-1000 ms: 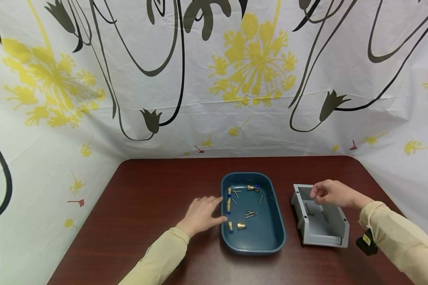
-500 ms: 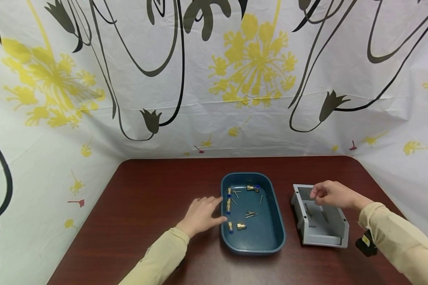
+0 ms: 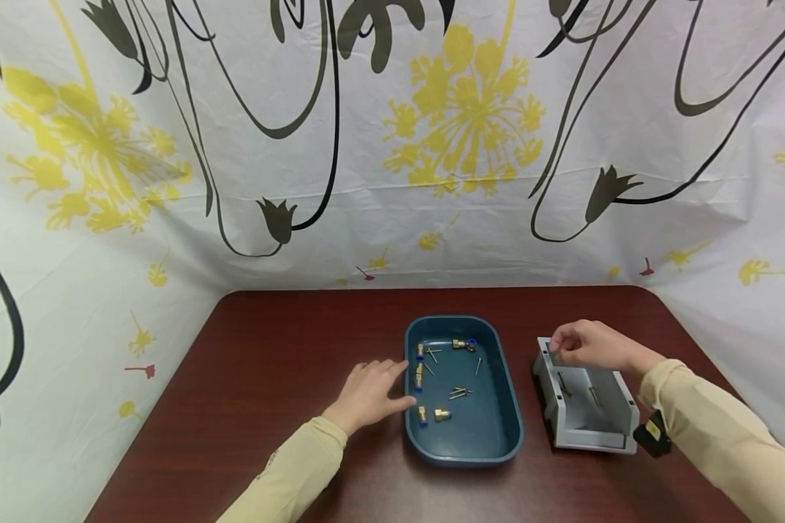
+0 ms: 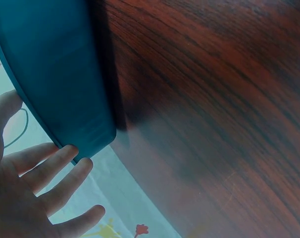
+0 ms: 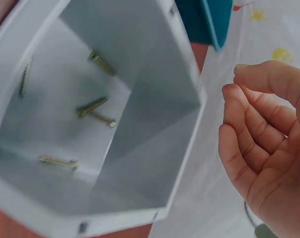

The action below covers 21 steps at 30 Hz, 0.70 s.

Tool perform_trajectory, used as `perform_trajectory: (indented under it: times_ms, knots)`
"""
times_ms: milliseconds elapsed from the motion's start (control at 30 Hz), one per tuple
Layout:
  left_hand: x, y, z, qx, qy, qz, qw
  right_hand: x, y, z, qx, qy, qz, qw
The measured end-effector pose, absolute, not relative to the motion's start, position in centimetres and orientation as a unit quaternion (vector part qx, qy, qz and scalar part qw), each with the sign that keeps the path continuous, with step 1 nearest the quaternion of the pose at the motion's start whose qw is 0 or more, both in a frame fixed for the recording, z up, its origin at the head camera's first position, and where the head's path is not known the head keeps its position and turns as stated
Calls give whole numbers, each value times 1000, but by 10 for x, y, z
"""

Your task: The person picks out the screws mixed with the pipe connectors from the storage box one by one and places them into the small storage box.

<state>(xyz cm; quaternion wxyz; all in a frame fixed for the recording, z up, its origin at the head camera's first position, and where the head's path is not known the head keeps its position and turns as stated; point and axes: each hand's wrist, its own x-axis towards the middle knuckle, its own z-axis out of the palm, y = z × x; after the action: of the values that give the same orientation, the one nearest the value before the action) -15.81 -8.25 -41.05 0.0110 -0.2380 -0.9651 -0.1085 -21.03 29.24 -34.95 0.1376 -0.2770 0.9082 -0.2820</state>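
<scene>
**Fingers spread at the blue tray (image 3: 480,436), fingers curled by the grey box (image 3: 598,440)**

From my distant seat I see the left hand (image 3: 368,396) with fingers spread, some tips touching the left rim of the tray; I judge this light touch is for keeping the tray from sliding. The right hand (image 3: 595,347) is to the right of the tray, raised at the far end of the box. Its fingers are bent close together, thumb tip near the forefinger, and I see nothing pinched between them. The box stands near the tray, on its right, perhaps so that small pieces have a short way. Several screws (image 5: 101,63) lie loose inside the box. Other screws (image 3: 460,393) lie scattered within the tray, while brass fittings (image 3: 442,415) lie mainly toward its left wall, which probably leaves the screws easier to reach.
</scene>
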Motion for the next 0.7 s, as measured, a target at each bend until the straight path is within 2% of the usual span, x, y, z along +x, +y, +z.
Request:
perform_trajectory:
  times_ms: [200,700]
  knots:
    - [-158,-82,-410,-238,-965,-109,11,-216,269,-342,-307,903,-273,127]
    - [-158,-82,-410,-235,-966,-111,8,-233,193,-334,-342,886,-267,162]
